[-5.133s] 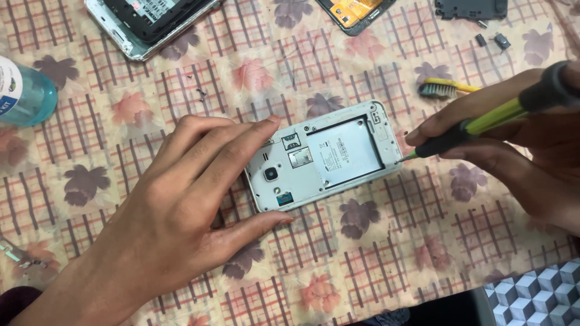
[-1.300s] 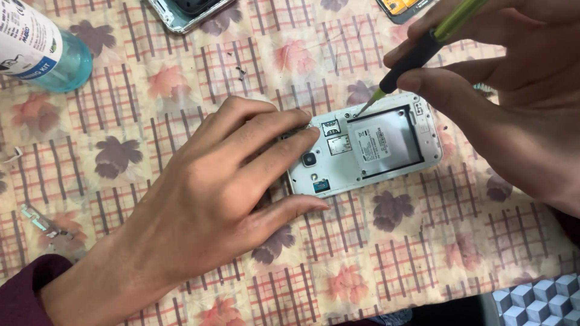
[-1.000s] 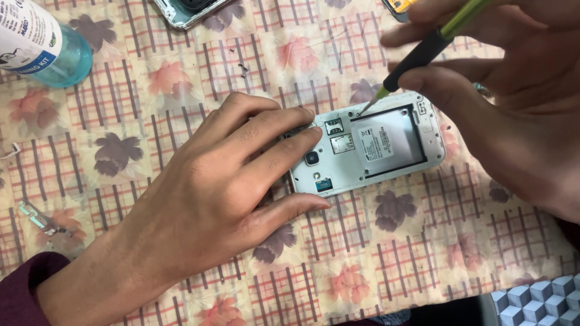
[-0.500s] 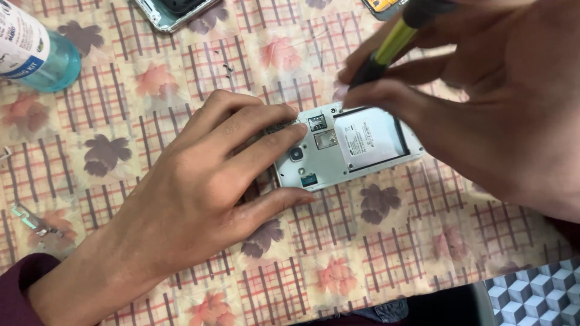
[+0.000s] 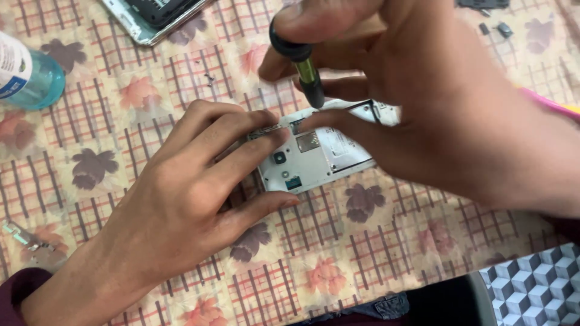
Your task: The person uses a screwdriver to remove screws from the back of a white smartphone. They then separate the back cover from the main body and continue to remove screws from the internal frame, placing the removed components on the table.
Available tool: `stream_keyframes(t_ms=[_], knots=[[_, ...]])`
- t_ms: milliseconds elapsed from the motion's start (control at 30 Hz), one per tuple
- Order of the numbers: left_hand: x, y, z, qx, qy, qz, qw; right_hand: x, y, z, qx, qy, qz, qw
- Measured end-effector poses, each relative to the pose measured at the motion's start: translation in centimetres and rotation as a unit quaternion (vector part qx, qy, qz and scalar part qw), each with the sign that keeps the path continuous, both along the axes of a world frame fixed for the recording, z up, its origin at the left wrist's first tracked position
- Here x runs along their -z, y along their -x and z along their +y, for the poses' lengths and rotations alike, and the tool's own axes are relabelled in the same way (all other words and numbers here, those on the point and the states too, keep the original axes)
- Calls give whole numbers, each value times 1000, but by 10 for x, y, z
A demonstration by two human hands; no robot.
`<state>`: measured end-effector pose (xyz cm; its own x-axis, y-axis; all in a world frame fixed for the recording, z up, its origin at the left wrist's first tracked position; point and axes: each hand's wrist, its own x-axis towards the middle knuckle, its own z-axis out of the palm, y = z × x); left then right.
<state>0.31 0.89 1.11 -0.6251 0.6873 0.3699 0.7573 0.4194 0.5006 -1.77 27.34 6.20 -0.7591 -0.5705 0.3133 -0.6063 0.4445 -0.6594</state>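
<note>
A white phone point(image 5: 314, 158) with its back cover off lies on the flowered tablecloth point(image 5: 374, 253). My left hand point(image 5: 181, 205) rests flat on the cloth, fingers spread, pinning the phone's left end. My right hand point(image 5: 435, 102) hovers over the phone's right half and hides it. It grips a screwdriver point(image 5: 305, 66) with a black and yellow-green handle, held nearly upright. The tip points down at the phone's top edge, close to my left fingertips.
A clear blue bottle point(image 5: 27, 75) lies at the far left. Another opened phone point(image 5: 154, 15) sits at the top edge. Small dark parts point(image 5: 495, 27) lie at the top right. A patterned grey box point(image 5: 538, 290) is at the bottom right, and small metal tweezers point(image 5: 21, 235) at the left.
My right hand has moved left over the phone and swung the screwdriver from slanted to nearly upright. The view has shifted, and my left hand stays on the phone.
</note>
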Motion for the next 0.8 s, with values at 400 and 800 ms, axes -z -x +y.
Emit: stream_keyframes(t_ms=[400, 800], knots=[[2, 0, -1, 5, -5, 7, 1000, -7, -1, -9, -12, 58, -98, 993], [0, -1, -1, 3, 9, 35, 999, 2, 10, 6, 20, -44, 26, 999]])
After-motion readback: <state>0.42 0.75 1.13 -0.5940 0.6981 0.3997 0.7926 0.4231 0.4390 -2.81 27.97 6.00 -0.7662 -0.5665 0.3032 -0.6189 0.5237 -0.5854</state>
